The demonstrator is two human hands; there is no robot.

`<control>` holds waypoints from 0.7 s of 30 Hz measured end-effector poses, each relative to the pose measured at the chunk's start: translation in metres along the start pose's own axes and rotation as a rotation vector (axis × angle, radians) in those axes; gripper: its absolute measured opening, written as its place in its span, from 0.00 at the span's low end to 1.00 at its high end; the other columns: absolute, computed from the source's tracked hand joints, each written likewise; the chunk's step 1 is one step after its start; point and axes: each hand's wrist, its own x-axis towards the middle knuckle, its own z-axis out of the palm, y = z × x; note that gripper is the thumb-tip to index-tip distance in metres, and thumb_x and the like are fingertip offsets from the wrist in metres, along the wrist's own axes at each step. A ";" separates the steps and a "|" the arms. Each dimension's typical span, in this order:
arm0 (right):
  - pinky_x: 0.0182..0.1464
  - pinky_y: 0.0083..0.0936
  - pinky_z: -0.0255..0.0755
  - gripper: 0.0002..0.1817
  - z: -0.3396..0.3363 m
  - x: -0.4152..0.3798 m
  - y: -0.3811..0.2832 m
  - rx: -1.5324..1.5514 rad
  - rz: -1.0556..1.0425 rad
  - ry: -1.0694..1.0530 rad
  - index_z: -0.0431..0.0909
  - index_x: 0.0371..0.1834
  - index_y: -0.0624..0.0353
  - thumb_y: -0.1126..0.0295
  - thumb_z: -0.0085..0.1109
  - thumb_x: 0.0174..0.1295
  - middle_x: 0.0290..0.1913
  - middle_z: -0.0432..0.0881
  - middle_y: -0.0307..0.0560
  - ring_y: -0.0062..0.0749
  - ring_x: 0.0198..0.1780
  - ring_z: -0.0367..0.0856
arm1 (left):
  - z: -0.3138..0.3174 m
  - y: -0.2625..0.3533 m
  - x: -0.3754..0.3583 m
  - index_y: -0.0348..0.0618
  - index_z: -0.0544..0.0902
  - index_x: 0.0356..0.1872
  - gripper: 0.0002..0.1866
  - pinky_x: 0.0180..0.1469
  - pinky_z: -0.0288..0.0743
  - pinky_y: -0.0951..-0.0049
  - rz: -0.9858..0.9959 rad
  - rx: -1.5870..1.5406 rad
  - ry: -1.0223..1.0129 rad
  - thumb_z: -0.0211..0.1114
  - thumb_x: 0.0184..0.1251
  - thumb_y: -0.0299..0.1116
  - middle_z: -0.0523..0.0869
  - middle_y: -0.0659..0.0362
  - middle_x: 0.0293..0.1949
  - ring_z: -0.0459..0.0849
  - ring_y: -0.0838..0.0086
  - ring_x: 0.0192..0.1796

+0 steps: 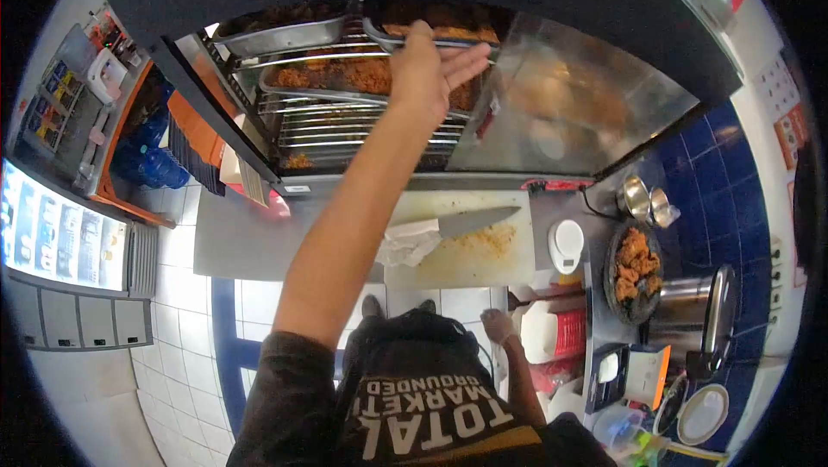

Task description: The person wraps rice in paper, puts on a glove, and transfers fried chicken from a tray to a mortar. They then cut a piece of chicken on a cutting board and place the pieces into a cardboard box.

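My left hand (427, 70) reaches into a glass-fronted warming cabinet, right at the front edge of an upper metal tray (379, 34). Its thumb lies over the rim and its fingers are stretched out below. Browned food (466, 33) shows in that tray. Under the hand, a lower tray (345, 97) holds crumbed fried food (366, 76) on a wire rack (345, 126). My right hand (498, 326) hangs low by my side, in front of the counter and near an open white box (536, 329); its fingers are small and unclear.
A large knife (479, 221) and a white cloth (410, 244) lie on a crumb-strewn cutting board (457, 273). Further right are a white scale (566, 243), fried chicken (634, 260) on a dark round plate, metal bowls (634, 197) and a steel pot (681, 312). A glass door (586, 96) covers the cabinet's right half.
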 end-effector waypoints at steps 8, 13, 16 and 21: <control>0.53 0.40 0.76 0.17 -0.115 0.015 0.004 -0.199 0.121 0.013 0.81 0.48 0.52 0.60 0.44 0.68 0.51 0.83 0.55 0.45 0.51 0.83 | -0.003 0.005 -0.014 0.25 0.51 0.64 0.30 0.59 0.80 0.57 0.047 0.106 -0.113 0.51 0.75 0.39 0.77 0.30 0.51 0.81 0.48 0.56; 0.52 0.46 0.74 0.21 -0.234 -0.001 0.033 0.426 0.537 0.496 0.81 0.46 0.59 0.54 0.47 0.66 0.46 0.82 0.64 0.57 0.48 0.82 | -0.056 -0.001 -0.053 0.39 0.74 0.47 0.15 0.43 0.83 0.69 0.036 0.387 -0.163 0.57 0.74 0.41 0.83 0.45 0.48 0.86 0.64 0.43; 0.52 0.40 0.74 0.21 -0.294 -0.004 0.069 0.605 0.409 0.956 0.82 0.45 0.61 0.53 0.51 0.66 0.44 0.83 0.63 0.55 0.49 0.81 | -0.080 -0.018 -0.056 0.41 0.75 0.47 0.11 0.39 0.82 0.74 0.002 0.565 -0.194 0.55 0.75 0.38 0.85 0.50 0.45 0.86 0.70 0.38; 0.56 0.41 0.72 0.22 -0.380 0.021 0.133 0.506 0.459 1.467 0.76 0.56 0.60 0.56 0.51 0.67 0.52 0.81 0.61 0.52 0.55 0.80 | -0.112 -0.039 -0.091 0.41 0.78 0.50 0.14 0.38 0.81 0.75 -0.039 0.821 -0.247 0.54 0.76 0.40 0.86 0.54 0.44 0.86 0.74 0.37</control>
